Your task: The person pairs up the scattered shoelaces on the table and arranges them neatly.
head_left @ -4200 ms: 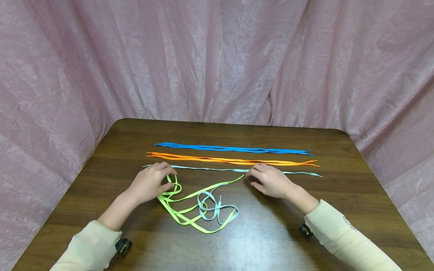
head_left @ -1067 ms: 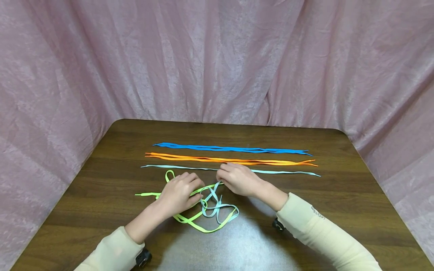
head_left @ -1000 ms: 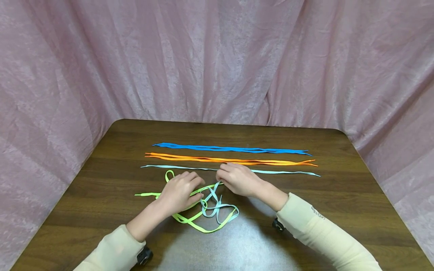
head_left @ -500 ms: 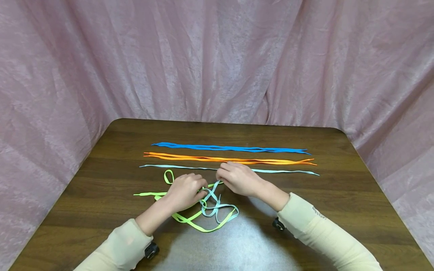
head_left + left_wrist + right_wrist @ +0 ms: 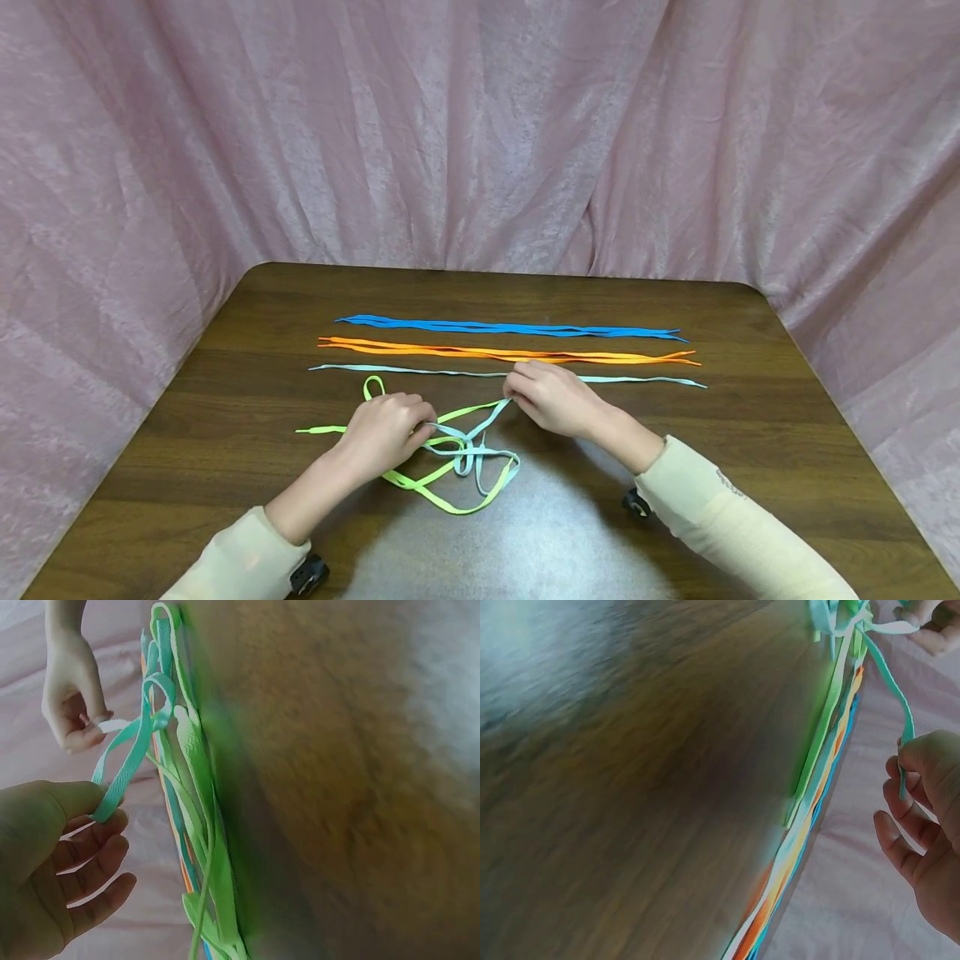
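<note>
A light blue shoelace (image 5: 480,452) lies looped and tangled with yellow-green shoelaces (image 5: 450,507) in front of me. My left hand (image 5: 386,433) pinches a loop of the light blue lace between thumb and forefinger, its other fingers loosely bent, as the left wrist view shows. My right hand (image 5: 558,400) pinches the same lace close to one end; in the right wrist view a short tip (image 5: 902,784) hangs below the thumb. Between the hands the lace runs raised off the tangle. The left hand hides part of the yellow-green laces.
Beyond the tangle, a second light blue shoelace (image 5: 405,369) lies straight across the brown table (image 5: 187,467), partly behind my right hand. Farther back lie orange shoelaces (image 5: 450,350) and blue shoelaces (image 5: 495,328), stretched parallel. Pink curtains (image 5: 450,133) hang behind the table.
Both hands have come in from the sides to the tangle and taken hold of the light blue lace. In the last half second they have moved apart, drawing it between them.
</note>
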Demonstrator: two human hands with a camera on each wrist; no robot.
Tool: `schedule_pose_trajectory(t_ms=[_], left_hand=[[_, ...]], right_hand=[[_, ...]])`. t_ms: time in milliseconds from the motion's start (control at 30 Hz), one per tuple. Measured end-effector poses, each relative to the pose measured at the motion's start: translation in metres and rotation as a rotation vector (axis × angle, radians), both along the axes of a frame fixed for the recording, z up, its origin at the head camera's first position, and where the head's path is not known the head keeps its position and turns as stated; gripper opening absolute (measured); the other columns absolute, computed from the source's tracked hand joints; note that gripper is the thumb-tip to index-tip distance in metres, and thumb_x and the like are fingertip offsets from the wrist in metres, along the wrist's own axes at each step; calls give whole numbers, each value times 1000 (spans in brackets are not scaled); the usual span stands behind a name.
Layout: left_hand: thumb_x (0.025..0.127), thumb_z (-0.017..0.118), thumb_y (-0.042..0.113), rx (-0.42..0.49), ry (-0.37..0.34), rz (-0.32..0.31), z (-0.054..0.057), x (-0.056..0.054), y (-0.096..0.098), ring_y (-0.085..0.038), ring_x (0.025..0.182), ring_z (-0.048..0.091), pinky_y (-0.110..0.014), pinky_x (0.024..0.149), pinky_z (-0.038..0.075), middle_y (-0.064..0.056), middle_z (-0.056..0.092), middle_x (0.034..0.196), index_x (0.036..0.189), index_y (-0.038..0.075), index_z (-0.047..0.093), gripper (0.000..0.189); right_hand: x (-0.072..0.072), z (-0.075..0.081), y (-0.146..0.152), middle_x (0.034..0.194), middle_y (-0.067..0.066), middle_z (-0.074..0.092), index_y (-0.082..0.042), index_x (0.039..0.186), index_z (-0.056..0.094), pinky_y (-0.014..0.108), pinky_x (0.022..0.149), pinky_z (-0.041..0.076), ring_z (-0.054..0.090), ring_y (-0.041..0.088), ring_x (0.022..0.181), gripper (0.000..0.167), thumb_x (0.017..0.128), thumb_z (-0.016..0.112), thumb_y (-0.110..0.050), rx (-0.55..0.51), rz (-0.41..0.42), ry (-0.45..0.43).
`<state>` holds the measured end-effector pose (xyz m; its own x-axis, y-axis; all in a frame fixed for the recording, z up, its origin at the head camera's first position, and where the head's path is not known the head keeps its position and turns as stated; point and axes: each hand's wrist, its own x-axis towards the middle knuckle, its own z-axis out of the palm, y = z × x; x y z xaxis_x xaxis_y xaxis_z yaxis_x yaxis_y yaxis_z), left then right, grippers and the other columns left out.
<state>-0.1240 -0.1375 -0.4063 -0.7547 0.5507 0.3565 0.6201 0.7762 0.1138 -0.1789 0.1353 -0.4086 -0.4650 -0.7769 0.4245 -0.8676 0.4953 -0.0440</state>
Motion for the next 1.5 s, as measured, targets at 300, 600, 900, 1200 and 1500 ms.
schedule_pose_trajectory(t_ms=[300, 600, 900, 1200, 1500], left_hand=[[78, 68, 16, 0, -38, 36, 2, 6, -10, -5, 58, 50, -20, 46, 35, 14, 54, 68, 74, 23, 65, 9], [78, 69, 15, -12, -62, 71, -2, 9, -27, -5, 60, 53, -22, 49, 39, 15, 54, 68, 75, 23, 64, 10], [76, 72, 16, -22, -108, 124, -9, 9, -44, -3, 59, 51, -21, 47, 36, 14, 57, 71, 75, 22, 64, 10], [76, 72, 16, -27, -116, 126, -11, 7, -50, -6, 64, 57, -24, 49, 40, 12, 62, 77, 80, 20, 68, 8], [76, 73, 16, -57, -114, 110, -10, 6, -53, -6, 65, 56, -25, 49, 40, 12, 57, 71, 76, 21, 67, 8]], right_hand=[[4, -2, 20, 82, -5, 54, -14, 85, 58, 25, 65, 46, 53, 9, 74, 9, 83, 64, -7, -5, -38, -28], [9, -5, 43, 80, -6, 51, -14, 83, 57, 24, 63, 43, 49, 8, 71, 12, 80, 65, -4, -33, -50, -27], [13, -4, 67, 79, -6, 52, -13, 82, 57, 24, 62, 43, 47, 6, 69, 16, 77, 67, -2, -45, -104, -51], [19, -3, 89, 80, -9, 52, -15, 82, 58, 24, 60, 44, 48, 4, 71, 16, 78, 67, -2, -37, -192, -92], [22, -4, 115, 79, -12, 51, -15, 81, 59, 24, 58, 43, 46, 2, 70, 17, 77, 67, -2, -44, -243, -85]])
